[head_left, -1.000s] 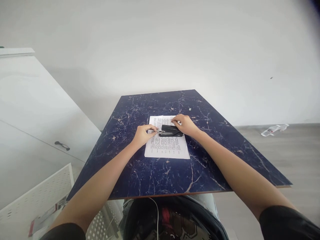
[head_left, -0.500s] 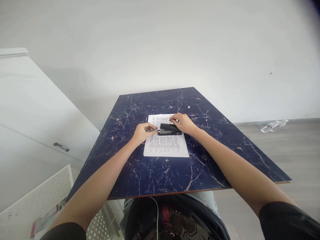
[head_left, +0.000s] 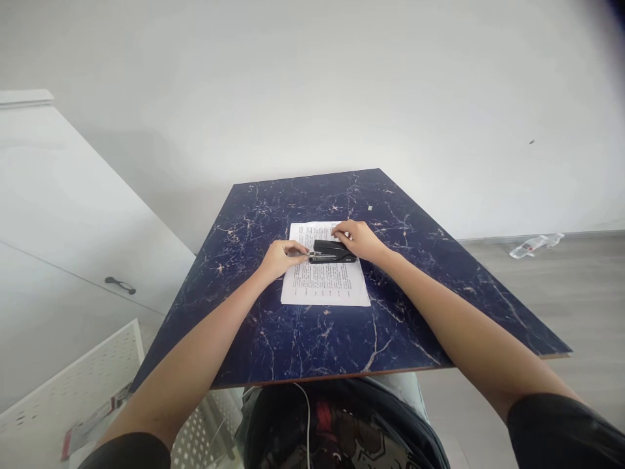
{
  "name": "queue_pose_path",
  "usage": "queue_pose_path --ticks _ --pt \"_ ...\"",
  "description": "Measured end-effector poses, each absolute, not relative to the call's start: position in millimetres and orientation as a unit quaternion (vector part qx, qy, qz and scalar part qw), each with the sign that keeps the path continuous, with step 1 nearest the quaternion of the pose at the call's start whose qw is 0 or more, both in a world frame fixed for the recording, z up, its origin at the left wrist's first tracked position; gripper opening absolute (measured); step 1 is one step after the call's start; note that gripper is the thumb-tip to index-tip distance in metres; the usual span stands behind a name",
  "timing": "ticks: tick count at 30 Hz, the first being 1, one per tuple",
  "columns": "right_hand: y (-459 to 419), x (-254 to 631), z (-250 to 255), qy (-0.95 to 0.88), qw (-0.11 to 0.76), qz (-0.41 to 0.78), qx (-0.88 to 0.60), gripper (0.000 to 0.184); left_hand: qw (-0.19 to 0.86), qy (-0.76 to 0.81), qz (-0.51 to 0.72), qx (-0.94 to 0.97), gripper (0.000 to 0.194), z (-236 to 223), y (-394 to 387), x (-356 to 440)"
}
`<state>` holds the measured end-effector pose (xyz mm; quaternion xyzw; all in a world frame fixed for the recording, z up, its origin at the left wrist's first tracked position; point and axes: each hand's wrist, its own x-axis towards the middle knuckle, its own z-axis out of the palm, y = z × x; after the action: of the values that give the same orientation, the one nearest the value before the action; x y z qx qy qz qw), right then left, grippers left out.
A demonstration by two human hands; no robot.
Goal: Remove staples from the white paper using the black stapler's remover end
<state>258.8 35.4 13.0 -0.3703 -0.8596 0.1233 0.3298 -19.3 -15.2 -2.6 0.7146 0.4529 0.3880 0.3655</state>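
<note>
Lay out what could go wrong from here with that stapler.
The left hand has its fingertips at the metal part by the open end of the stapler, so a finger might get pinched if the top comes down.

The stapler lies on the printed sheets; a sharp tug could drag or crease them.

The right hand is at the other end; if it isn't bracing firmly, which I can't tell, the stapler could skid.

The black stapler lies across the printed white papers, its long arms parted (a silvery metal rail shows between them), open end to the left and hinged end near the papers' right edge. The papers lie flat on the dark blue, marble-patterned desk, covered in dark text
</note>
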Motion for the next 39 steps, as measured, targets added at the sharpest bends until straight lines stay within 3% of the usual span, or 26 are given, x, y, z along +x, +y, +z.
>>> queue_pose_path --ticks 5,9,12,17,25,39 --pt "23.8 259.1 28.0 -0.868 0.314 0.175 -0.341 0.027 0.303 0.462 0.335 0.764 0.01 2.6 -18.6 -22.9" --pt "18.6 259.4 35.4 -0.901 0.211 0.216 -0.31 0.038 0.325 0.43 0.302 0.786 0.027 11.3 -20.1 -36.1" --pt "19.3 258.9 32.7 -0.911 0.156 0.209 -0.318 0.029 0.372 0.395 0.28 0.792 0.039 16.7 -19.9 -48.4" --pt "17.2 253.3 26.7 -0.905 0.184 0.229 -0.307 0.015 0.348 0.417 0.278 0.792 0.033 14.9 -19.1 -49.3" --pt "15.0 243.8 20.7 -0.903 0.186 0.251 -0.295 0.017 0.276 0.409 0.32 0.809 0.03 2.3 -20.9 -16.5" --pt "10.4 237.0 22.6 -0.912 0.192 0.211 -0.296 0.021 0.246 0.438 0.327 0.8 0.023 -0.3 -16.5 -8.1"
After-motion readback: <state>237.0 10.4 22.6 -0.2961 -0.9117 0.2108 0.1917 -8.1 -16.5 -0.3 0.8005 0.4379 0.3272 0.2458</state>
